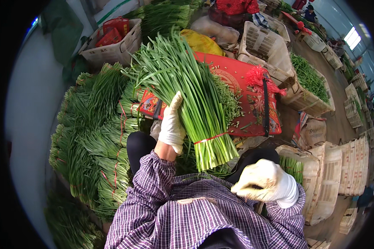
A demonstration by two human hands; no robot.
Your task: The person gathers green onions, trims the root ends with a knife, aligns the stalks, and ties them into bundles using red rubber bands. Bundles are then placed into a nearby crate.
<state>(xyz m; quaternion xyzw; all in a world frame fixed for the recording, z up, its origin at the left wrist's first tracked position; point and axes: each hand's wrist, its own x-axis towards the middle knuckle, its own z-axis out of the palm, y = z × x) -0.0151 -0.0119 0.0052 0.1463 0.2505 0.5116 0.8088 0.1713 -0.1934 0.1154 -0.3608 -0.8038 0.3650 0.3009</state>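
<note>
My left hand [172, 126], in a white glove, grips a large bunch of garlic chives [202, 115] from its left side, thumb up along the leaves. A red band [211, 138] circles the bunch near its pale cut ends, which point down towards my lap. Its green leaf tips spread away over a red box-like surface [237, 74]. Also gloved, my right hand [261, 182] is apart from the bunch, at the lower right over my lap. Its fingers are curled, thumb and forefinger close together, and I can make out nothing between them.
Banded chive bunches [93, 133] are piled to my left. Chopped stem ends [226, 102] litter the red surface. Plastic crates stand at the right [324, 183] and beyond the surface [265, 46]. Another person in red [237, 9] sits at the far side.
</note>
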